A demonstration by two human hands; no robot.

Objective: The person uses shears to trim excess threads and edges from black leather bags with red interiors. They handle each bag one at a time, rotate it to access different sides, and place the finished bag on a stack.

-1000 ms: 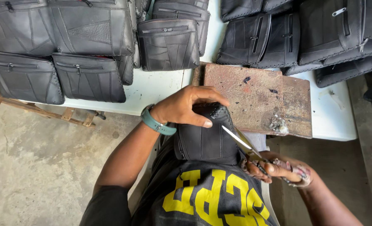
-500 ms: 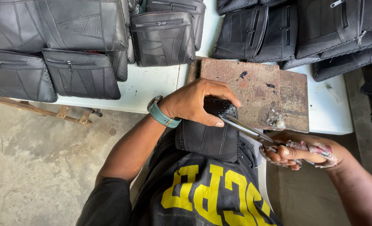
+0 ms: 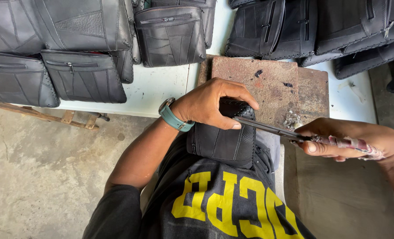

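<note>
A person, seen from above, works on a small black bag [image 3: 223, 144] held against their lap at the centre of the view. The left hand [image 3: 212, 104] is closed over the top of the bag, fingers curled round its stitched upper edge, thumb pressed near the corner. A teal watch [image 3: 175, 118] sits on that wrist. The right hand [image 3: 354, 141], at 3 o'clock, is closed around the taped handles of scissors [image 3: 272, 129]; the thin blades run toward 9 o'clock and their tip meets the bag just under the left thumb.

Compared with a second ago, the right hand has swung up from about 5 o'clock to 3 o'clock, so the scissors now lie nearly level instead of slanting. The left hand has kept its grip and the bag has not moved. This reads as trimming along the bag's top edge, with the blades now lined up with the seam.

Beyond the bag, at 12 o'clock, a worn brown board [image 3: 268, 82] rests on a white table [image 3: 161, 86]. Finished black bags [image 3: 84, 75] lie in rows across the table from 10 to 2 o'clock. A bare concrete floor [image 3: 42, 177] fills 7 to 9 o'clock. The person wears a black shirt [image 3: 214, 208] with yellow lettering
</note>
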